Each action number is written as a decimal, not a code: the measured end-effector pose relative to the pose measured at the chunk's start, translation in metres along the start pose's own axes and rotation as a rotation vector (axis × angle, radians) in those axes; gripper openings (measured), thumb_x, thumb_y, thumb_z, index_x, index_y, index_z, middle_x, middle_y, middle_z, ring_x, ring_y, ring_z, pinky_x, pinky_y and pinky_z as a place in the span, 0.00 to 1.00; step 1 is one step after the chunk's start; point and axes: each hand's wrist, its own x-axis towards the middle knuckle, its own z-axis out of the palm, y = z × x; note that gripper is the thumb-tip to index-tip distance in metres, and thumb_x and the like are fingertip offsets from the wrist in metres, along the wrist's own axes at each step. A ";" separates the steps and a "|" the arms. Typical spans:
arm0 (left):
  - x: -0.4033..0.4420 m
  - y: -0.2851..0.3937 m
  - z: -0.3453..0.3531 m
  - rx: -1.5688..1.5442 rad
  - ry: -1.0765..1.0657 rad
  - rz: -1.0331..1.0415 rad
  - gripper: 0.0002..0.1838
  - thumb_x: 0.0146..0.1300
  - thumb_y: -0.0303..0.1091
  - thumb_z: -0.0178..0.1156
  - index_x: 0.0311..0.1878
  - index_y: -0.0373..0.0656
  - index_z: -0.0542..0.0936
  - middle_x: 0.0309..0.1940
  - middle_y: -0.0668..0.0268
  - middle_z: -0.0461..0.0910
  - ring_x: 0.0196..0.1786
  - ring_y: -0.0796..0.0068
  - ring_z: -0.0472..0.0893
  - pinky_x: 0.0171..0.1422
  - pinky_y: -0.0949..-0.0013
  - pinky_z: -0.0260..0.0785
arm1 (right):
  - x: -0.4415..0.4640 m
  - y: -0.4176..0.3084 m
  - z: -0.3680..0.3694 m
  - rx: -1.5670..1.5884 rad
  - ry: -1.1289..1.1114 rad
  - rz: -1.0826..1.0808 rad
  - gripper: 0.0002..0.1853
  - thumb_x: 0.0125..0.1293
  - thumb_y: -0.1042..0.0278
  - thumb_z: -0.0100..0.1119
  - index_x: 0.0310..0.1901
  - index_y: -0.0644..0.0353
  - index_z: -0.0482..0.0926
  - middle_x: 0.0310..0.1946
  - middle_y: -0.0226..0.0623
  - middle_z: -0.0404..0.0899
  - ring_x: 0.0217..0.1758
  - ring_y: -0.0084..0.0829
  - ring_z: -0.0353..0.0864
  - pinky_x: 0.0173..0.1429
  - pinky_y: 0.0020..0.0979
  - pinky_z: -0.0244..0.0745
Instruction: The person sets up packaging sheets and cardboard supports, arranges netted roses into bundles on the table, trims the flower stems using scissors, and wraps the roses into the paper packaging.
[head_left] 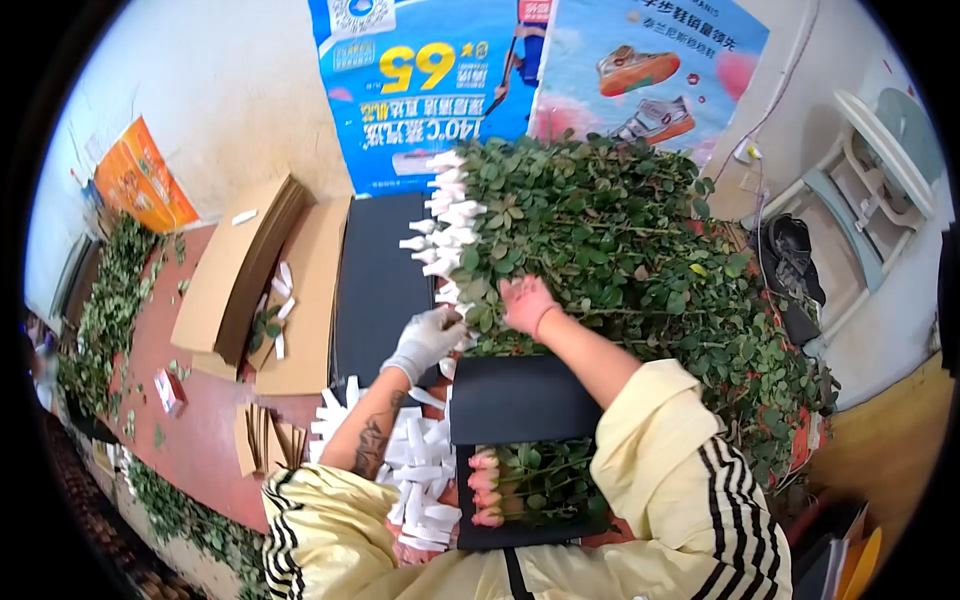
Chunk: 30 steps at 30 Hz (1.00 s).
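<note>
My left hand (427,342), in a pale grey glove, has its fingers closed at the white-sleeved head of a rose (464,312) at the pile's lower left edge. Just right of it, my right hand (527,306) is held over the leaves with its fingers apart, gripping nothing that I can see. The large pile of leafy rose stems (600,240) lies with its white-sleeved heads to the left. Below my hands stands a black box (524,400) with its flap raised. Several pink roses (485,488) lie inside it, heads to the left.
Loose white sleeves (418,455) are heaped left of the box. Black sheets (385,285) and stacked brown cardboard (235,270) lie on the red table (150,340). Folded cardboard pieces (265,440) and a small box (169,392) sit farther left. A high chair (880,200) stands at right.
</note>
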 end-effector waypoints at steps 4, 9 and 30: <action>0.025 -0.043 0.029 -0.173 -0.449 -0.180 0.22 0.65 0.48 0.56 0.50 0.38 0.77 0.29 0.65 0.80 0.30 0.74 0.80 0.40 0.70 0.75 | 0.000 0.004 0.023 -0.069 0.067 -0.139 0.19 0.59 0.70 0.42 0.52 0.52 0.71 0.28 0.31 0.73 0.37 0.31 0.75 0.40 0.31 0.64; 0.003 -0.024 -0.002 -0.866 -0.494 -0.246 0.36 0.56 0.64 0.59 0.57 0.42 0.71 0.40 0.70 0.77 0.38 0.80 0.77 0.42 0.74 0.73 | -0.063 0.026 -0.045 -0.059 0.540 -0.183 0.15 0.59 0.67 0.47 0.48 0.53 0.74 0.32 0.32 0.75 0.40 0.32 0.75 0.44 0.33 0.65; -0.107 0.072 -0.054 0.050 0.585 0.613 0.07 0.56 0.33 0.60 0.37 0.44 0.80 0.29 0.59 0.80 0.33 0.58 0.80 0.40 0.62 0.72 | -0.163 -0.009 -0.127 0.552 0.150 -0.304 0.26 0.51 0.63 0.65 0.54 0.56 0.74 0.54 0.42 0.72 0.64 0.44 0.64 0.68 0.39 0.60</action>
